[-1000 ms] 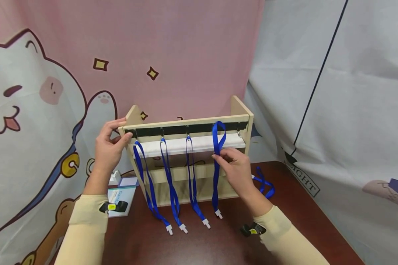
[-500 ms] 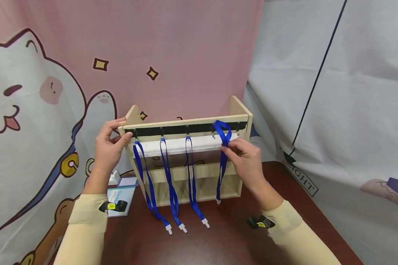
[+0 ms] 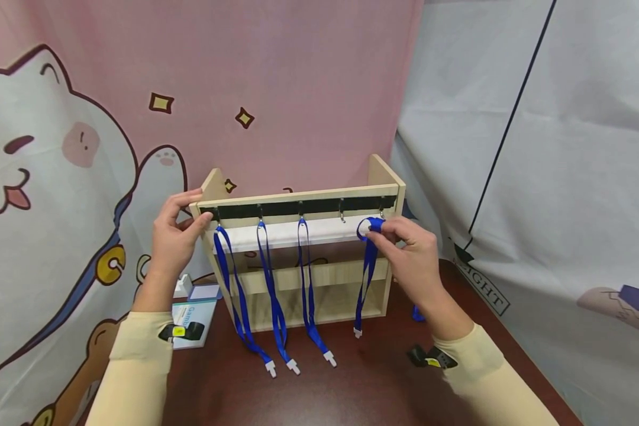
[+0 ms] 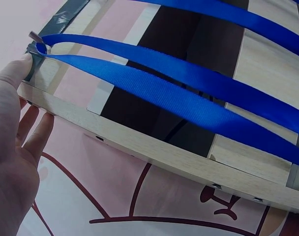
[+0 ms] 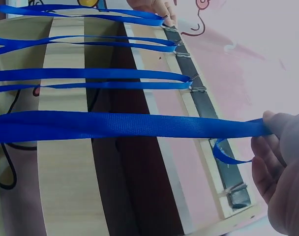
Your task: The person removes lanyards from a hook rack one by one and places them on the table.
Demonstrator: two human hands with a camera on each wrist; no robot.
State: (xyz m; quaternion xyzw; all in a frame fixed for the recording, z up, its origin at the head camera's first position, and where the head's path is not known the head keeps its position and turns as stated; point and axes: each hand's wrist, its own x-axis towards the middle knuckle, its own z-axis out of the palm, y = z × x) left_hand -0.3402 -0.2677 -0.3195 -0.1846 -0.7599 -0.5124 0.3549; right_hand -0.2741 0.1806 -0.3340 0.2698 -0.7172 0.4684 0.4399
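Lanyard [image 5: 154, 125]: at right end of rack [image 3: 332, 273] | Right hand [image 3: 415, 254]: pinching it near the top | Left hand [image 3: 176, 236]: gripping rack's left upper corner | Handling, judged: light, limp, unlikely fragile; hold just below loop

“Gam…”, partly covered, on flat white item [image 3: 205, 315]; boxed “…IGHT”, on grey curtain [image 3: 474, 154]

The right wrist view's left edge cuts off the held blue lanyard [image 5: 139, 125].

Head fwd/dn; wrist views nr; rack [image 3: 332, 273] shared.
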